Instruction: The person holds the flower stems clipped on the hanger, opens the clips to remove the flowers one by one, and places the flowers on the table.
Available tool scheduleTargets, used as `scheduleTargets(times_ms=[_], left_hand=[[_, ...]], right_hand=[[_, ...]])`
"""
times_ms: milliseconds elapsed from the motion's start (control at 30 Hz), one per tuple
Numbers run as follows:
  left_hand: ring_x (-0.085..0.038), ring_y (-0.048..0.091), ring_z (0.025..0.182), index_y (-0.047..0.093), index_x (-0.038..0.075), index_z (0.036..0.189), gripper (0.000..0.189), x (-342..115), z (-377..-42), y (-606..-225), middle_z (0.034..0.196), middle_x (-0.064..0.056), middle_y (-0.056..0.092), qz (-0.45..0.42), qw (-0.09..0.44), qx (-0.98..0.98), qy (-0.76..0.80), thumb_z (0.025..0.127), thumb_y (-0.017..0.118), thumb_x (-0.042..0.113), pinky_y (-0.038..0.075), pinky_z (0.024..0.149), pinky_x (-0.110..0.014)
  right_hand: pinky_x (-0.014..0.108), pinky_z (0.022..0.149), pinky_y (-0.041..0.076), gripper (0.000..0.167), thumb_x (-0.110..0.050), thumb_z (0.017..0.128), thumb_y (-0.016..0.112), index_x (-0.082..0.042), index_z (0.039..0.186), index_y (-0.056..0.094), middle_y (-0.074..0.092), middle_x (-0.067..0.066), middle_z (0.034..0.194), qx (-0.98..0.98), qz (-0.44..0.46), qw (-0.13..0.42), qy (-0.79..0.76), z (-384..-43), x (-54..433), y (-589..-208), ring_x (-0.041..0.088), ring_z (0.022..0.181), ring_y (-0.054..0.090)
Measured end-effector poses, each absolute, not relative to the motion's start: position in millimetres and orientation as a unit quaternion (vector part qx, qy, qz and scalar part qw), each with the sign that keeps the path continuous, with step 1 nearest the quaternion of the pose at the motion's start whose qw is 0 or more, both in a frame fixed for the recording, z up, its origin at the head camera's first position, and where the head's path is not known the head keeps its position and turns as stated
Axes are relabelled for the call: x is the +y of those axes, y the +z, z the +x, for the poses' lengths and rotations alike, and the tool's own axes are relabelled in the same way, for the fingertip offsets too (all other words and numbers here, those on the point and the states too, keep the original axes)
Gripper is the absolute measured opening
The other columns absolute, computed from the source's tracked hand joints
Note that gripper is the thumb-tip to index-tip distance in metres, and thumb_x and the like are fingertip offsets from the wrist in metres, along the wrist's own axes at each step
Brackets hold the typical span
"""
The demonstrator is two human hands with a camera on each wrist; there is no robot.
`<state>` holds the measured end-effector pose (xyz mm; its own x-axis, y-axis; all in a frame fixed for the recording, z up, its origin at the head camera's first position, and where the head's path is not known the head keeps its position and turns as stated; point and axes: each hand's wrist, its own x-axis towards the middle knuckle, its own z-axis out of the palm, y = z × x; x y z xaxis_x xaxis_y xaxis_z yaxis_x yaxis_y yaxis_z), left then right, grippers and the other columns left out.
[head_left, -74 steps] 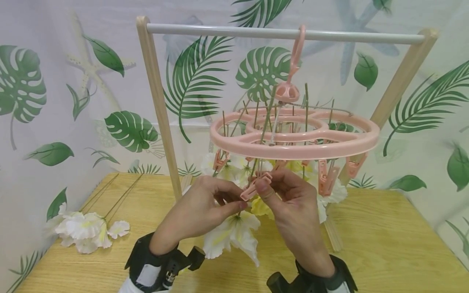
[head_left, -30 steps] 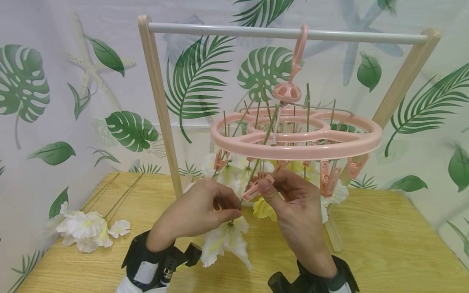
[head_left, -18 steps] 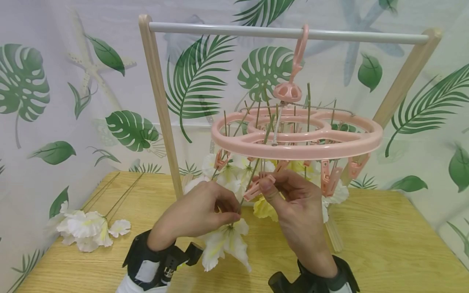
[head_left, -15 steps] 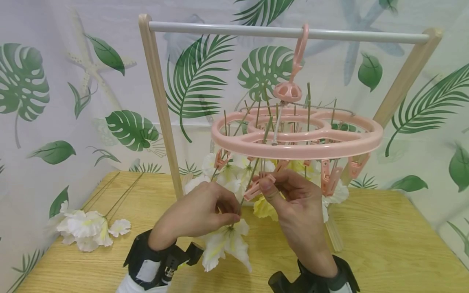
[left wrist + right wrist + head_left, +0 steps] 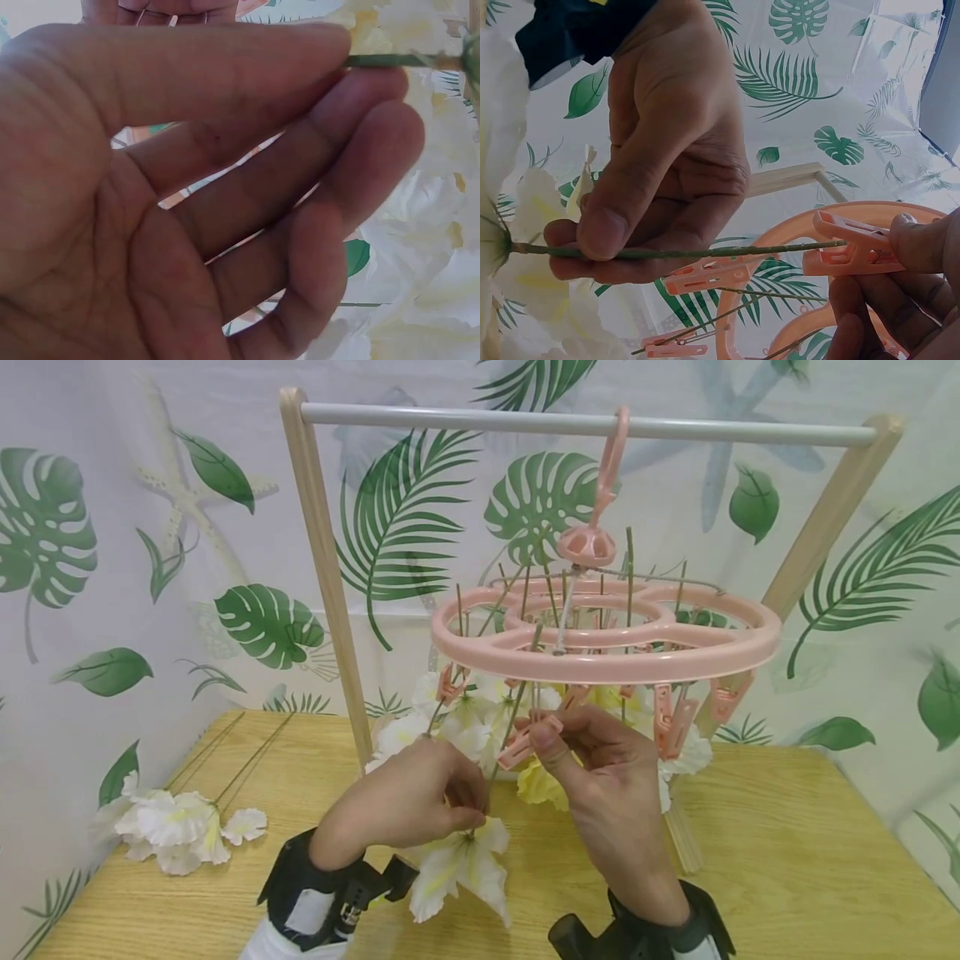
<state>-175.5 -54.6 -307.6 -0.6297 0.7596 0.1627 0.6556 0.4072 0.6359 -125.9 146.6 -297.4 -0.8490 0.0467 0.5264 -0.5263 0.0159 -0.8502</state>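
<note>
My left hand pinches the green stem of an artificial white flower between thumb and fingers, just above the bloom. The flower hangs bloom-down below that hand. My right hand pinches a pink clothespin hanging under the front rim of a round pink clip hanger. In the right wrist view, the stem reaches from the left fingers to the clothespin's mouth. More pegs hang around the ring, several with flower stems standing up through it and blooms beneath.
The hanger hooks over a white bar on a wooden-legged stand. Loose white flowers with long stems lie on the wooden table at left. A leaf-patterned cloth stands behind.
My left hand has moved slightly down and toward me with the flower, and the stem's top has sunk from well above the ring to the front rim. The right hand stays nearly still on the clothespin.
</note>
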Motion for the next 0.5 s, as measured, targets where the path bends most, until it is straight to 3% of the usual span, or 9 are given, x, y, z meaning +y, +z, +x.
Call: scheduleTargets(times_ms=[200, 500], left_hand=[[0.001, 0.063, 0.069, 0.074, 0.010, 0.079, 0.012, -53.8, -176.5, -309.7, 0.074, 0.009, 0.069, 0.416, 0.091, 0.842, 0.331, 0.086, 0.077, 0.001, 0.053, 0.068, -0.021], [0.001, 0.062, 0.066, 0.073, 0.010, 0.076, 0.015, -52.7, -180.3, -314.1, 0.071, 0.009, 0.068, 0.416, 0.107, 0.842, 0.327, 0.083, 0.077, -0.003, 0.053, 0.067, -0.021]], right_hand=[[0.042, 0.093, 0.054, 0.005, 0.001, 0.097, 0.065, 0.002, 0.095, 0.069, 0.075, 0.009, 0.084, -0.659, 0.207, 0.212, 0.691, -127.2, 146.6, -298.0, 0.027, 0.101, 0.070], [0.045, 0.097, 0.052, 0.006, 0.002, 0.097, 0.064, 0.000, 0.095, 0.070, 0.074, 0.008, 0.082, -0.648, 0.216, 0.211, 0.700, -127.7, 146.6, -298.8, 0.028, 0.106, 0.070]])
